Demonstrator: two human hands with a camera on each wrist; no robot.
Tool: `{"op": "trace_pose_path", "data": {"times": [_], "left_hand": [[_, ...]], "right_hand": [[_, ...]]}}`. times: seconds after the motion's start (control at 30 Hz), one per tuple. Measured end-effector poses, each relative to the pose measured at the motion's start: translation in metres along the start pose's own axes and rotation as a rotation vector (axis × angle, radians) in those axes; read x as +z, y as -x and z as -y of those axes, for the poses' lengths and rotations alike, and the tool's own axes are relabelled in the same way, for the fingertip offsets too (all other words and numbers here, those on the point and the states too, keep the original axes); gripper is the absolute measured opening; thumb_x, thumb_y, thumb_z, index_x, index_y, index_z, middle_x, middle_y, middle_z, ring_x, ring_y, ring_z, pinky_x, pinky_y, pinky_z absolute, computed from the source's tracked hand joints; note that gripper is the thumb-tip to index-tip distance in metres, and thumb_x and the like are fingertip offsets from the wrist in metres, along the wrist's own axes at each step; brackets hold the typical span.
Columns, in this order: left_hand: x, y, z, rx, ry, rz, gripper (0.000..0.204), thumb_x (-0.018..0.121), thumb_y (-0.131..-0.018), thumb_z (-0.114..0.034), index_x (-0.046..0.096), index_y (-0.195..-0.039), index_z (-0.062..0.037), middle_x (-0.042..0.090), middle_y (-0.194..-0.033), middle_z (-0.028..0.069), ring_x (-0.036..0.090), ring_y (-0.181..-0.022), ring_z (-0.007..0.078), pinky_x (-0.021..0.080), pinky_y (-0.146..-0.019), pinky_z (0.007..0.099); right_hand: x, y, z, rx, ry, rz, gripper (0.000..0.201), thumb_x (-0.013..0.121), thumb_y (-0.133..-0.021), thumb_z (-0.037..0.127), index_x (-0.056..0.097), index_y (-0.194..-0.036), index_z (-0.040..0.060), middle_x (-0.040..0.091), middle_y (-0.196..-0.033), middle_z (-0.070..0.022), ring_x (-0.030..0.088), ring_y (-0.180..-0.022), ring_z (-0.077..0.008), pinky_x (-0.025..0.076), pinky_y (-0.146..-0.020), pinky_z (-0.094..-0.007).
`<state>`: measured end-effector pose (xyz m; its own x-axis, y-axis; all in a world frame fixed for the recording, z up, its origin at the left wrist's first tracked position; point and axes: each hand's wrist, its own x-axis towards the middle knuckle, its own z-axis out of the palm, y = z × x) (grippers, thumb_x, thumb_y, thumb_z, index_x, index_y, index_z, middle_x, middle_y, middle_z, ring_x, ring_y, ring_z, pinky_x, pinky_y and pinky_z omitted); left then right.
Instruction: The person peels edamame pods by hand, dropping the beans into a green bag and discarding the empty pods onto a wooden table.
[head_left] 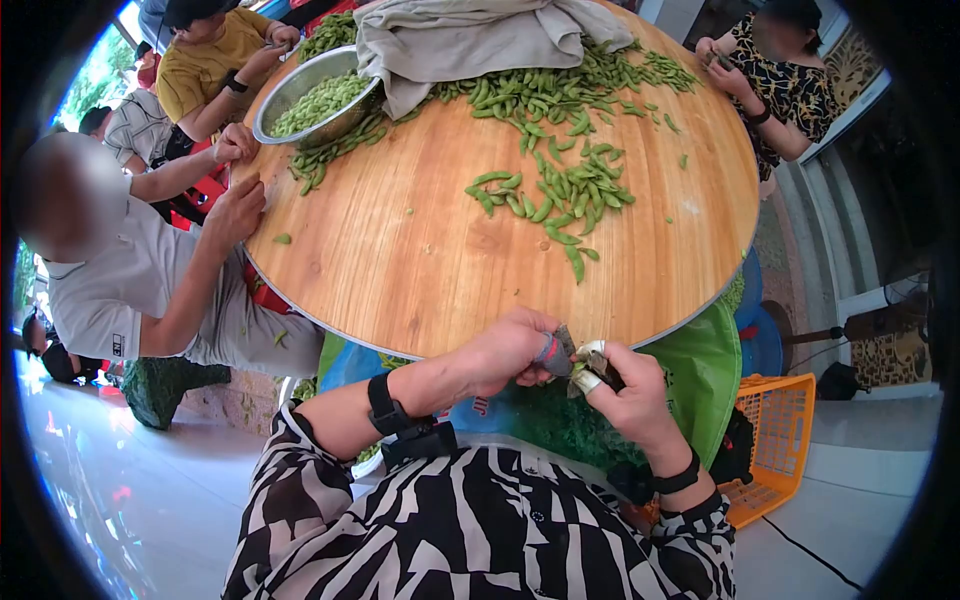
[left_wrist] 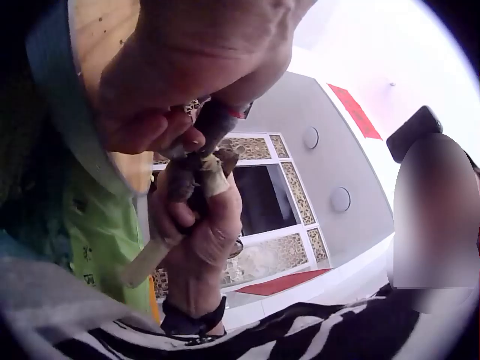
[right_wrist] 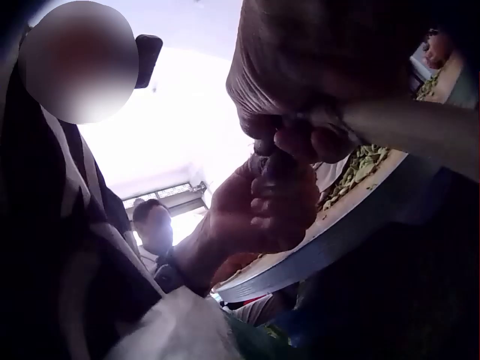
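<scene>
Both hands meet just beyond the table's near edge, in front of the body. The left hand [head_left: 515,350] has grey finger covers, one with a reddish edge. On the right hand [head_left: 630,390], whitish wraps cover the thumb and a finger. Their fingertips pinch a small greenish piece [head_left: 578,367] between them; I cannot tell its exact kind, as fingers hide most of it. In the left wrist view the right hand [left_wrist: 199,232] is below the left hand [left_wrist: 195,60]. Ahead on the wooden table [head_left: 400,240] lies a small heap of green soybean pods [head_left: 580,190].
A larger pod pile [head_left: 540,95] lies farther back beside a grey cloth [head_left: 470,40]. At the left rim stands a metal bowl [head_left: 265,125] of shelled beans. Other people sit around the table. A green bag [head_left: 715,375] hangs below the edge, near an orange crate [head_left: 790,430].
</scene>
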<state>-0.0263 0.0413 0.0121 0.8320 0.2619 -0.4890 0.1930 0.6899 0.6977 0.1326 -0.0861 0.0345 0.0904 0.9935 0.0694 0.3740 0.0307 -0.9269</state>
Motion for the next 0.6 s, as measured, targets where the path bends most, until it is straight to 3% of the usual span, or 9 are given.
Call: {"op": "trace_pose_path", "data": {"times": [0.1, 0.17, 0.2, 0.27, 0.4, 0.47, 0.6], "left_hand": [[0.000, 0.000, 0.000, -0.025, -0.015, 0.027, 0.010, 0.059, -0.080, -0.005, 0.064, -0.088, -0.0010, 0.057, -0.065, 0.0025, 0.049, -0.052, 0.0083, 0.035, -0.047, 0.0226], [0.011, 0.005, 0.001, 0.155, -0.150, -0.049, 0.015, 0.061, -0.081, -0.002, 0.063, -0.096, -0.0007, 0.062, -0.075, 0.0039, 0.056, -0.062, 0.0098, 0.040, -0.054, 0.0224], [0.015, 0.007, 0.003, 0.157, -0.151, -0.050, 0.015, 0.061, -0.081, -0.002, 0.063, -0.096, -0.0007, 0.062, -0.075, 0.0039, 0.056, -0.062, 0.0098, 0.040, -0.054, 0.0224], [0.020, 0.010, 0.006, 0.277, -0.048, -0.081, 0.024, 0.063, -0.081, 0.002, 0.061, -0.104, -0.0008, 0.066, -0.088, 0.0058, 0.060, -0.076, 0.0113, 0.045, -0.063, 0.0230], [0.014, 0.008, 0.013, 0.332, 0.122, -0.122, 0.028, 0.064, -0.082, 0.003, 0.060, -0.109, -0.0018, 0.067, -0.097, 0.0068, 0.061, -0.083, 0.0122, 0.047, -0.068, 0.0241], [0.013, 0.008, 0.014, 0.376, 0.144, -0.020, 0.026, 0.065, -0.083, 0.001, 0.061, -0.108, -0.0021, 0.066, -0.097, 0.0064, 0.062, -0.086, 0.0124, 0.047, -0.069, 0.0246], [0.008, 0.007, 0.015, 0.344, 0.148, -0.053, 0.022, 0.066, -0.084, -0.002, 0.061, -0.105, -0.0024, 0.067, -0.097, 0.0066, 0.062, -0.085, 0.0124, 0.047, -0.070, 0.0244]], "right_hand": [[0.001, -0.002, -0.009, 0.034, -0.045, -0.014, 0.017, 0.061, -0.079, -0.001, 0.061, -0.096, -0.0036, 0.056, -0.066, -0.0027, 0.052, -0.056, -0.0061, 0.041, -0.051, -0.0224], [0.000, -0.002, -0.010, 0.285, -0.368, -0.144, 0.014, 0.057, -0.082, 0.000, 0.062, -0.094, -0.0027, 0.056, -0.065, -0.0007, 0.047, -0.051, -0.0044, 0.036, -0.045, -0.0205], [0.001, -0.002, -0.010, 0.292, -0.389, -0.184, 0.014, 0.051, -0.084, 0.000, 0.061, -0.093, -0.0023, 0.057, -0.066, -0.0017, 0.044, -0.048, -0.0039, 0.034, -0.041, -0.0202], [0.005, -0.004, -0.008, 0.334, -0.521, -0.227, 0.015, 0.050, -0.084, 0.000, 0.061, -0.094, -0.0032, 0.059, -0.069, -0.0040, 0.045, -0.047, -0.0051, 0.034, -0.040, -0.0207], [0.012, -0.003, 0.000, 0.437, -0.848, -0.304, 0.017, 0.046, -0.086, 0.000, 0.059, -0.096, -0.0050, 0.062, -0.077, -0.0101, 0.047, -0.046, -0.0081, 0.035, -0.038, -0.0216], [0.016, -0.002, 0.000, 0.449, -0.872, -0.283, 0.017, 0.046, -0.086, 0.000, 0.059, -0.096, -0.0051, 0.062, -0.080, -0.0107, 0.046, -0.046, -0.0084, 0.035, -0.038, -0.0217], [0.019, 0.001, 0.000, 0.479, -0.879, -0.225, 0.016, 0.046, -0.085, -0.001, 0.057, -0.096, -0.0049, 0.059, -0.078, -0.0093, 0.045, -0.046, -0.0084, 0.035, -0.038, -0.0217]]}}
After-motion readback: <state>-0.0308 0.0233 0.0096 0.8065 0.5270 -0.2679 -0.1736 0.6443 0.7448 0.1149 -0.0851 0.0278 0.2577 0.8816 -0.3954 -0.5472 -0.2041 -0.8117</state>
